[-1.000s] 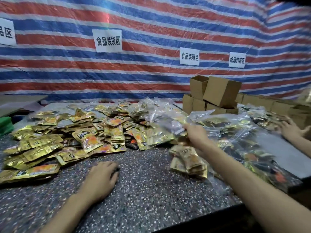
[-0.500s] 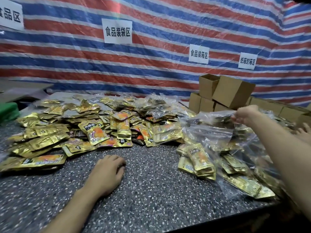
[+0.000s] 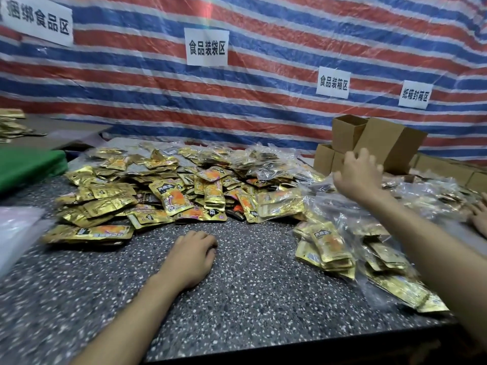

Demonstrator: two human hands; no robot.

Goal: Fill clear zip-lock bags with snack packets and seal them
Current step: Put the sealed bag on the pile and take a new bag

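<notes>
Snack packets (image 3: 168, 196): piled loose in a big gold heap over the far-left part of the speckled table (image 3: 237, 299), some with orange print, a few dark ones mixed in.

Clear zip-lock bags (image 3: 340, 248): stuffed with the same packets and slumped in an overlapping mess on the right side, nearest one close to the front edge. Can't tell which are sealed, way too much glare on the plastic.

Left hand (image 3: 192, 255): rests palm down on bare tabletop just in front of the heap, fingers loosely curled under, gripping nothing.

Right hand (image 3: 358, 175): up in the air over the filled bags, fingers relaxed and slightly apart, nothing in them.

Another person's hand (image 3: 478, 217): pokes in at the right edge, down on the bags there.

Further back: open cardboard boxes (image 3: 379, 143) stacked at the back right, and a red-white-blue striped tarp (image 3: 263, 106) as backdrop with white signs (image 3: 207, 47) stuck on. Green slab (image 3: 29, 164) off to the left, blurry pale plastic (image 3: 15, 227) just below it.
</notes>
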